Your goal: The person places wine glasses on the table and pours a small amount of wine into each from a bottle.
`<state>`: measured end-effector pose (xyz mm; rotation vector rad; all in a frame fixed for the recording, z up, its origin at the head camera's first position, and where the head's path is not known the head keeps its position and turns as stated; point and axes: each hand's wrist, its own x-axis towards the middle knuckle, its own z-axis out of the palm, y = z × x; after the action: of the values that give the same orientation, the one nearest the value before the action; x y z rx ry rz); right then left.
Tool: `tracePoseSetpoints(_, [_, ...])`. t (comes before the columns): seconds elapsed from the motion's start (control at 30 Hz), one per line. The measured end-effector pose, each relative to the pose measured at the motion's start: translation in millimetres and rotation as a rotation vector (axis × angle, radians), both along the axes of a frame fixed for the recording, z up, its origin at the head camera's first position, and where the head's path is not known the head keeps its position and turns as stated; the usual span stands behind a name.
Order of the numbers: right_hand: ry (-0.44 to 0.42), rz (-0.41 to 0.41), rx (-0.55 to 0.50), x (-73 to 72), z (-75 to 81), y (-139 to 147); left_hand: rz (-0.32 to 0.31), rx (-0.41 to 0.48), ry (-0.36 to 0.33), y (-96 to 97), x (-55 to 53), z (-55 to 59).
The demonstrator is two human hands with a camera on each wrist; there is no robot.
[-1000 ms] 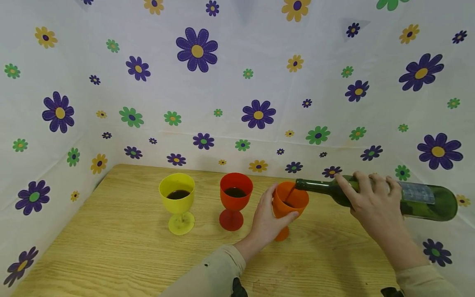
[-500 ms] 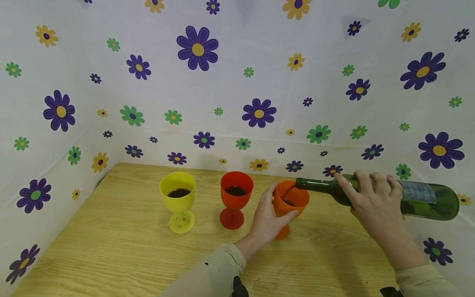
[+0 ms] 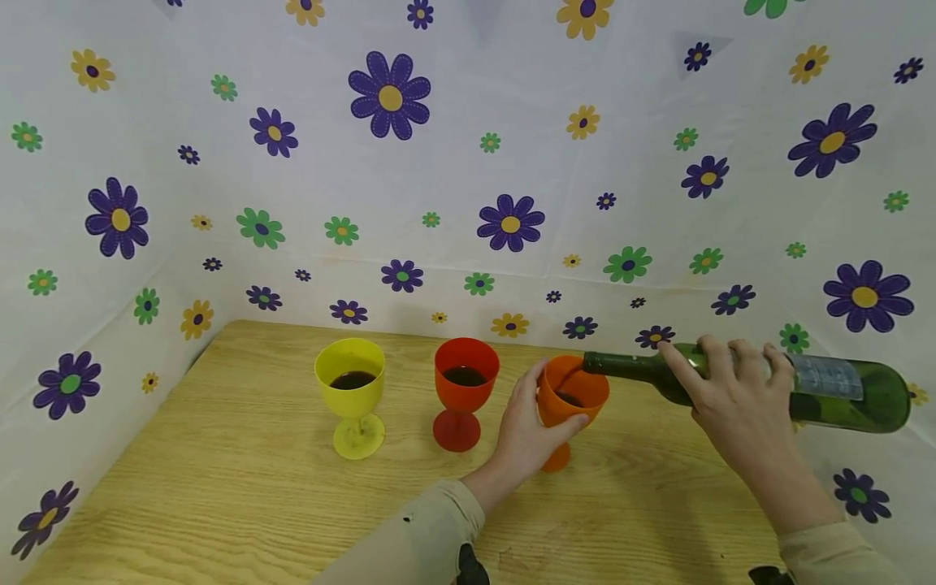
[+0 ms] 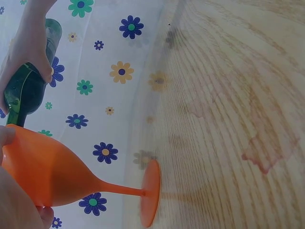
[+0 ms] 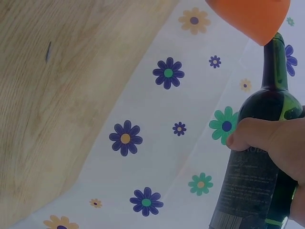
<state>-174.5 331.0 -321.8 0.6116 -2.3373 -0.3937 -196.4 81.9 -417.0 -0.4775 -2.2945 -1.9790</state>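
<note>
My left hand [image 3: 528, 431] grips the bowl of an orange goblet [image 3: 578, 375] from its left side, thumb across the front. The goblet leans a little to the right, and in the left wrist view its foot [image 4: 150, 193] is seen edge-on by the wooden surface. My right hand [image 3: 742, 406] is wrapped around the body of a green glass wine bottle [image 3: 851, 390], tipped nearly level. The bottle's mouth [image 3: 589, 362] is at the goblet's right rim, and a thin dark red stream runs from it into the bowl, where dark liquid [image 3: 568, 399] pools.
A yellow goblet [image 3: 360, 439] and a red goblet [image 3: 457, 435] stand upright to the left, each holding dark liquid. The wooden table [image 3: 241, 487] meets a white flower-print cloth [image 3: 439, 162] at the back and sides. Reddish stains [image 4: 261, 155] mark the wood.
The bottle's base has shifted slightly to the right and tilted a touch, while its mouth stays at the orange rim. Liquid keeps running into the goblet. Both hands hold nearly the same places.
</note>
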Motion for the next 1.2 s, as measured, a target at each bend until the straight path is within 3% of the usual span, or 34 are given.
tracePoseSetpoints(0.37, [-0.047, -0.043, -0.02, 4.1, -1.0, -1.7, 0.004, -0.002, -0.002, -0.4, 0.3, 0.6])
tracePoseSetpoints(0.67, [0.009, -0.004, -0.031, 5.6, -4.7, -2.5, 0.007, -0.008, -0.001, -0.6, 0.2, 2.2])
tracePoseSetpoints(1.2, [0.013, -0.009, -0.027, 7.5, -2.5, -4.7, 0.005, -0.008, -0.004, -0.9, 0.8, 2.3])
